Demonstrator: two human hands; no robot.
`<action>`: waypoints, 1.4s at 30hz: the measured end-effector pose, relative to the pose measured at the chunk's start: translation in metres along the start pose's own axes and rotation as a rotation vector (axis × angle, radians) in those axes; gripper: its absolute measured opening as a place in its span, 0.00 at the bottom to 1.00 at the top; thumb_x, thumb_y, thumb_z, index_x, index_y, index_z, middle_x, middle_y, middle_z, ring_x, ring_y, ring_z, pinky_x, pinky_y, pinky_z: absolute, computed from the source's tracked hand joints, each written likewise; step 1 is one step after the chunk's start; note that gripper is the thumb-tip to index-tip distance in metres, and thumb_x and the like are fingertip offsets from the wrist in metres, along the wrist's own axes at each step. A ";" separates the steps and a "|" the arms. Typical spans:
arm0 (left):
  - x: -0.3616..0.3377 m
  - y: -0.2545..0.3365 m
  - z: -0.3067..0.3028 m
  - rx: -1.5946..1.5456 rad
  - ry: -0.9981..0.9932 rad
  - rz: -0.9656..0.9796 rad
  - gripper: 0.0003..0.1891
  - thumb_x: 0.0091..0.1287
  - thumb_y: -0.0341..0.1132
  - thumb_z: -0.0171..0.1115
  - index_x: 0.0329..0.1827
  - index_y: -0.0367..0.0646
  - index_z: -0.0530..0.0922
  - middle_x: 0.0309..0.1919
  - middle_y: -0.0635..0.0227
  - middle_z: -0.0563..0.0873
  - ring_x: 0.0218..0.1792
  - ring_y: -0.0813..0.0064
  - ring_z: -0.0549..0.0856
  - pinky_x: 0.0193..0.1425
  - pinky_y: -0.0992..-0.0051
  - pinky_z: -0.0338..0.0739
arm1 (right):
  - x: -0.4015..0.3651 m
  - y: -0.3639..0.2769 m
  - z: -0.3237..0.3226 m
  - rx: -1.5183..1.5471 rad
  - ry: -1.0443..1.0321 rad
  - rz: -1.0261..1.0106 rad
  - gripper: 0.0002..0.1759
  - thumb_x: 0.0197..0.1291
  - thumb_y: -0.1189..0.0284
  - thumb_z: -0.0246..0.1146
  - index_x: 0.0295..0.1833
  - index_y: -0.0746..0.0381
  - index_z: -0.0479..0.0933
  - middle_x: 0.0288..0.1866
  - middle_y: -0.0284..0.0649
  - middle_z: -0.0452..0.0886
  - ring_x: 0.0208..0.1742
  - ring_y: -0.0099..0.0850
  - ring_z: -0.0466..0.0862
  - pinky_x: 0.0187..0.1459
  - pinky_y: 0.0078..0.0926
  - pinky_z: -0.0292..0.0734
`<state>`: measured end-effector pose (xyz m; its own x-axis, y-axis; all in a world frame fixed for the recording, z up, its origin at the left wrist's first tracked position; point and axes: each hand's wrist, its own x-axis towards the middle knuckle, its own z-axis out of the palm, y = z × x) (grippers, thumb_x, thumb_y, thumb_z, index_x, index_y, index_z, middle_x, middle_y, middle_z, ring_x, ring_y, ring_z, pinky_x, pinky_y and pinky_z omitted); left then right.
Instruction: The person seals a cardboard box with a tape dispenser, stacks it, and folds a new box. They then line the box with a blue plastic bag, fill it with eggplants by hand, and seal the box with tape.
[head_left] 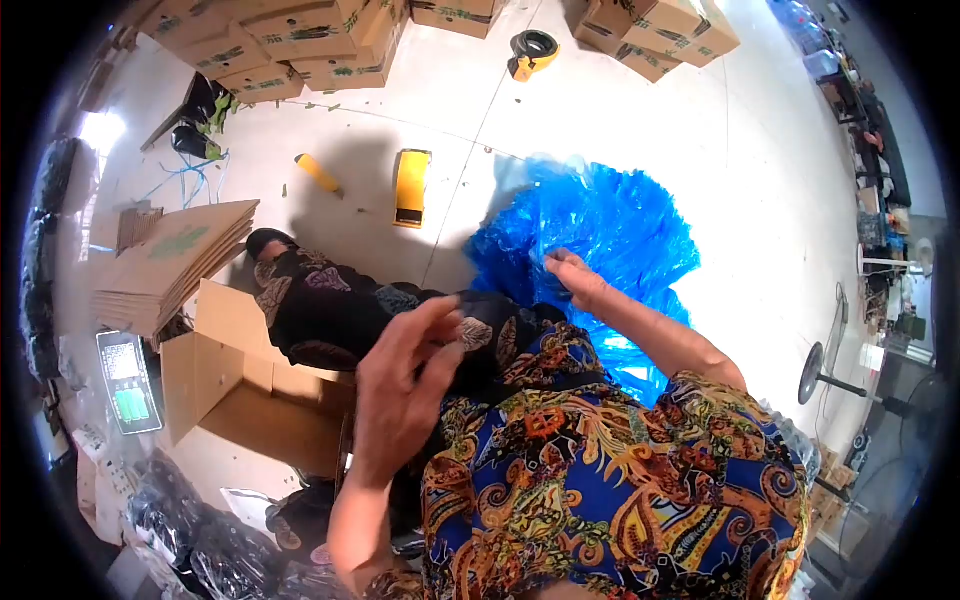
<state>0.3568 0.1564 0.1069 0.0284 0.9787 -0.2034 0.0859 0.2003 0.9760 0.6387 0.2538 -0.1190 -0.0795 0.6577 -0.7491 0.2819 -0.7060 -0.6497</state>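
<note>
My right hand [577, 280] reaches over a heap of blue plastic bags [620, 225] on the floor to my right. Its fingertips pinch thin blue plastic near the left side of the heap. Above my patterned trouser leg [330, 300], my left hand [405, 385] is raised with fingers bent and apart, holding nothing. An open cardboard box [275, 420] stands left of that hand, its flaps up and its bottom bare where visible.
Flattened cartons [180, 265] lean at the left beside a digital scale display [128, 383]. A yellow box [411, 187], a yellow cutter [318, 174] and a tape dispenser [533, 53] lie ahead. Stacked cartons [300, 35] stand behind. A fan [812, 373] is at the right.
</note>
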 end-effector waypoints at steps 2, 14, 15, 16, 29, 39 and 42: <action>0.013 -0.014 0.018 -0.054 -0.075 -0.010 0.17 0.69 0.26 0.57 0.62 0.37 0.74 0.50 0.62 0.84 0.50 0.74 0.83 0.59 0.74 0.76 | 0.012 0.000 -0.022 -0.349 -0.129 0.134 0.28 0.58 0.56 0.67 0.57 0.63 0.76 0.59 0.43 0.76 0.57 0.33 0.73 0.60 0.35 0.68; 0.021 -0.042 0.045 -0.195 -0.079 -0.151 0.18 0.70 0.30 0.56 0.62 0.39 0.74 0.51 0.58 0.84 0.50 0.72 0.83 0.56 0.74 0.78 | 0.028 -0.026 -0.039 0.000 0.127 -0.058 0.37 0.65 0.50 0.60 0.71 0.62 0.63 0.66 0.47 0.73 0.66 0.41 0.72 0.62 0.51 0.68; 0.017 -0.037 0.042 -0.091 -0.076 -0.083 0.18 0.70 0.29 0.56 0.62 0.38 0.74 0.49 0.58 0.84 0.50 0.72 0.83 0.57 0.75 0.76 | 0.024 -0.027 -0.036 -0.025 0.203 -0.037 0.40 0.64 0.48 0.61 0.72 0.62 0.62 0.68 0.48 0.72 0.67 0.43 0.71 0.62 0.52 0.67; 0.010 -0.033 0.039 -0.135 -0.052 -0.063 0.18 0.69 0.29 0.57 0.62 0.37 0.75 0.48 0.56 0.85 0.49 0.71 0.84 0.55 0.73 0.77 | 0.016 -0.017 -0.044 0.061 0.220 0.000 0.46 0.56 0.43 0.67 0.71 0.63 0.64 0.71 0.49 0.67 0.69 0.47 0.66 0.62 0.58 0.64; -0.116 -0.050 -0.003 -0.504 0.174 -0.352 0.18 0.70 0.30 0.52 0.62 0.34 0.74 0.50 0.59 0.83 0.48 0.72 0.81 0.58 0.72 0.74 | 0.061 0.105 -0.025 -0.579 0.124 0.171 0.37 0.58 0.50 0.65 0.66 0.62 0.68 0.60 0.45 0.77 0.58 0.38 0.77 0.59 0.35 0.71; -0.114 -0.076 0.005 -0.358 0.303 -0.304 0.15 0.73 0.35 0.53 0.56 0.34 0.76 0.49 0.59 0.83 0.49 0.71 0.81 0.54 0.73 0.74 | 0.101 0.092 -0.024 -0.478 0.140 0.237 0.29 0.61 0.53 0.61 0.61 0.61 0.72 0.55 0.43 0.79 0.53 0.37 0.79 0.52 0.35 0.74; -0.128 -0.088 0.017 -0.352 0.304 -0.404 0.18 0.73 0.38 0.55 0.60 0.37 0.75 0.52 0.61 0.82 0.51 0.68 0.81 0.58 0.68 0.74 | 0.102 0.094 -0.021 -0.454 0.146 0.250 0.26 0.63 0.54 0.60 0.59 0.61 0.73 0.54 0.42 0.80 0.51 0.37 0.79 0.51 0.35 0.75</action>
<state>0.3630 0.0130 0.0458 -0.2274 0.7809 -0.5818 -0.3046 0.5104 0.8042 0.6772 0.2603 -0.2535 0.1674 0.5369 -0.8269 0.6630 -0.6821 -0.3087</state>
